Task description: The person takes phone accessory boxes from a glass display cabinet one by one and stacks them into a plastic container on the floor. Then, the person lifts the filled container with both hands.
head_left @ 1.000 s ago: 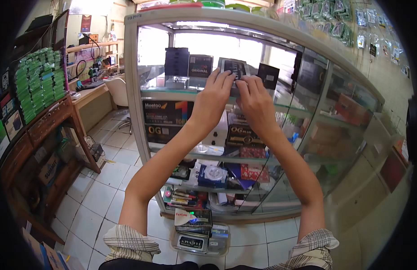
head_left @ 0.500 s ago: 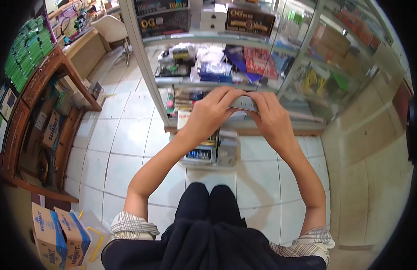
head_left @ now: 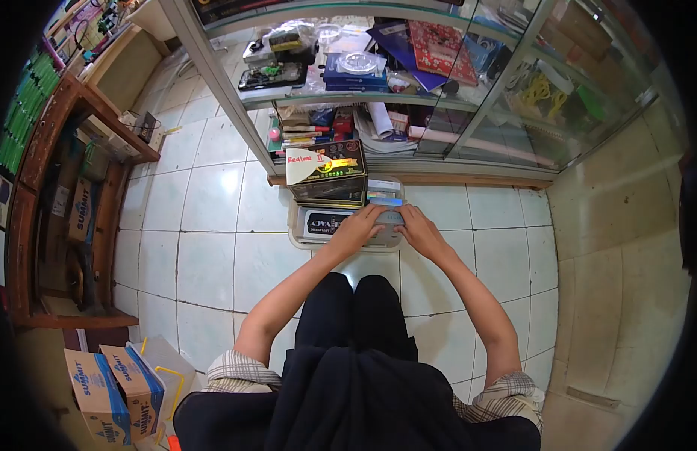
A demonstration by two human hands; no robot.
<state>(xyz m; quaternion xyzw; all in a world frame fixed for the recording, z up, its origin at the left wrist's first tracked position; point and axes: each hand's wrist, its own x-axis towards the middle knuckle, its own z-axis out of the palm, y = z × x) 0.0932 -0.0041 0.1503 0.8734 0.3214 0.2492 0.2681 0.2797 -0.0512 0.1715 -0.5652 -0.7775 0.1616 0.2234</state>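
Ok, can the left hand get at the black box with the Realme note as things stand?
Probably yes: nothing visible seems to stand between the left hand and the black box, with only the Realme note on top. But that hand seems occupied at the grey box.

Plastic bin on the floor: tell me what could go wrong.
The black box, rising above the bin, might tip if the left hand knocks it. The paper tag on top could slide off if not stuck down. The grey pack between left hand and right hand could jam in the crowded bin.
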